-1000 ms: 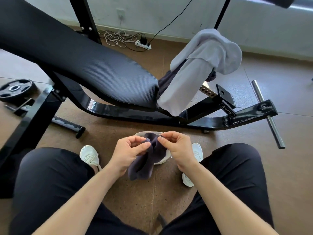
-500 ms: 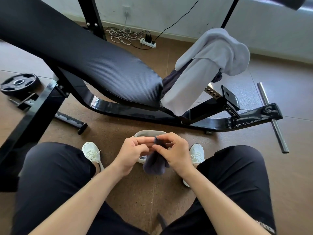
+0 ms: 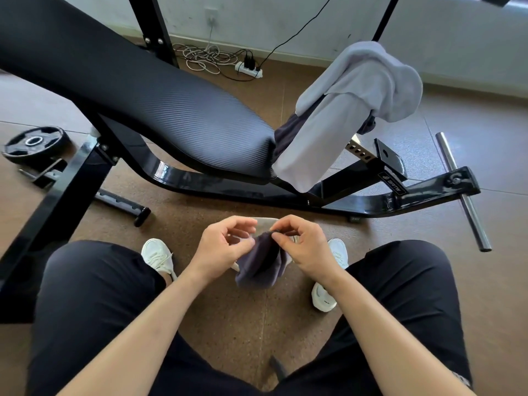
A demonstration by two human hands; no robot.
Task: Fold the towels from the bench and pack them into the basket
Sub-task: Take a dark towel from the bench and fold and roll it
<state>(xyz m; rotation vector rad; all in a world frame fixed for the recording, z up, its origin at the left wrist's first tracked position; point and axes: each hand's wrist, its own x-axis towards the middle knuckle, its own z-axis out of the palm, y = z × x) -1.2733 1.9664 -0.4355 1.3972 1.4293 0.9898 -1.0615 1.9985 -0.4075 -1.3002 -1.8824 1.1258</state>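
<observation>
R hand (image 3: 303, 247) pinches the top hem of the dark grey towel (image 3: 260, 267), so it hangs by its own weight and the fold lines up. L hand (image 3: 223, 247) curls beside the left edge, thumb touching cloth; can't tell if that grip has closed. The towel hangs right over the basket (image 3: 264, 222) on the floor, prob. for a short drop. More pale grey towels (image 3: 357, 90) are draped over the counter (image 3: 171, 110) end.
</observation>
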